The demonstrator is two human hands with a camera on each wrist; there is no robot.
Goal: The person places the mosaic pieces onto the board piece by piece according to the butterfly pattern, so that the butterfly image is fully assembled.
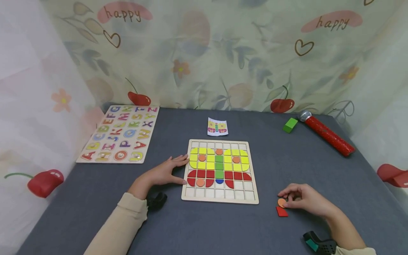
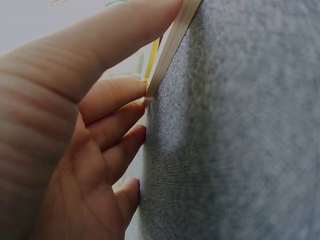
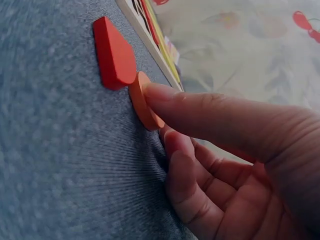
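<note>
My right hand [image 1: 308, 200] pinches an orange disc [image 3: 140, 102] between thumb and fingers, low over the cloth at the right. Touching or nearly touching the disc, a red tile [image 1: 282, 211] lies flat on the table. A wooden grid board [image 1: 220, 198] in the middle carries yellow, red, green, blue and orange pieces laid out like a butterfly. Along its left edge rests my left hand [image 1: 162, 173], with thumb and fingers spread and extended. In the left wrist view the thumb and a fingertip meet the board's side [image 2: 170, 50].
Behind the board lies a small printed pattern card [image 1: 217, 126]. An alphabet puzzle board [image 1: 118, 134] sits at the back left. Toward the back right are a green block [image 1: 290, 125] and a red microphone [image 1: 328, 134]. A printed curtain [image 1: 204, 85] hangs behind the table.
</note>
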